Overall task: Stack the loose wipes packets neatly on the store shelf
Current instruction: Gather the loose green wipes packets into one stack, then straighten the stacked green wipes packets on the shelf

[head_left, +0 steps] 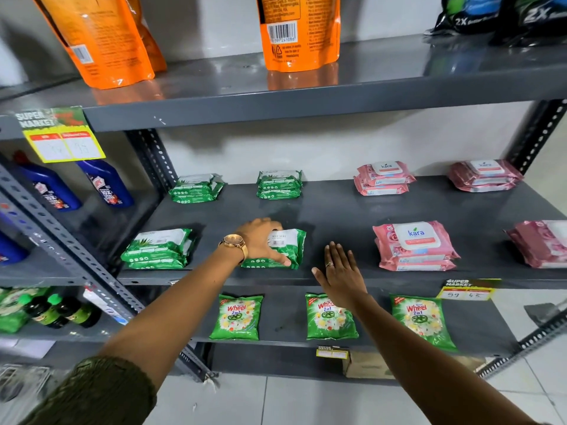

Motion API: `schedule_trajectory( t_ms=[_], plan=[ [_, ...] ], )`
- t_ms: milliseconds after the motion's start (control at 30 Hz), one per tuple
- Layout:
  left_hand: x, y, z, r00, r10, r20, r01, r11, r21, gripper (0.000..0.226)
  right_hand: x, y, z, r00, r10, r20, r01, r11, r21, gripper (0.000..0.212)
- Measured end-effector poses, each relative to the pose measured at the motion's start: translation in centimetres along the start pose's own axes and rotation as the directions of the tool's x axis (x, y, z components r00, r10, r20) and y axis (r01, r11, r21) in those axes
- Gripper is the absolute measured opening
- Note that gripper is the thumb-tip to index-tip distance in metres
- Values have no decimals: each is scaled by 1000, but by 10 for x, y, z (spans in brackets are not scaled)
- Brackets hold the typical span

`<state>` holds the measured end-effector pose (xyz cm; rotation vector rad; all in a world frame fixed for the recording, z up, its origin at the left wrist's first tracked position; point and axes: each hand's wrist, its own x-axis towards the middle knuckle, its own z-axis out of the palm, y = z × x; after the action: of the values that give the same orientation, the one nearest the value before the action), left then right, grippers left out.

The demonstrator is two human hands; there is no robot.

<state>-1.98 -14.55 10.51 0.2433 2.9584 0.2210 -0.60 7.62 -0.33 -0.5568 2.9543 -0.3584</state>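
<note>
I see the grey metal shelf (337, 210) filling most of the view, its front edge running just under my hands and its slotted uprights closing it in at the left and right. The widest bare stretch lies down the middle, between the green stacks and the pink ones, and another bare band runs between the back row and the front row.

On this shelf I count four green wipes stacks: back left (196, 188), back centre (279, 184), front left (159, 248) and front centre (287, 250). I count four pink wipes stacks too: two at the back (383, 178) (484, 175), one at the front (414, 246), and one cut off by the right edge (540, 243).

Above stand three orange pouches (101, 41) and two dark packs (503, 16). Below lie three green detergent bags (237, 317). Two blue bottles (106, 182) stand on the neighbouring rack to the left.

My left hand (260, 243), with a gold watch (234, 242) at the wrist, is laid over the front centre green stack, fingers curled round its far side and thumb pressed against its near edge. My right hand (339, 269) is flat, fingers spread and holding nothing, at the shelf's front edge just right of that stack, with a ring (329, 264) on one finger.
</note>
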Motion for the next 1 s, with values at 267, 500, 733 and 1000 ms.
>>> schedule_trajectory(
  t_ms=[267, 500, 733, 1000],
  plan=[
    [-21, 5, 38, 949, -147, -280, 72, 963, -259, 55, -26, 17, -86, 894, -46, -446, 192, 938, 288, 67],
    [-18, 24, 69, 923, -133, -360, 107, 990, -93, 55, -41, 99, -110, 942, 266, -204, -279, 959, -40, 60],
    [-14, 23, 79, 906, -142, -400, 135, 990, -47, 61, -37, 92, -87, 888, 359, -286, -382, 924, -28, 61],
    [-13, 22, 86, 891, -144, -431, 146, 989, -27, 60, -36, 95, -74, 871, 359, -335, -383, 924, -5, 62]
  ],
)
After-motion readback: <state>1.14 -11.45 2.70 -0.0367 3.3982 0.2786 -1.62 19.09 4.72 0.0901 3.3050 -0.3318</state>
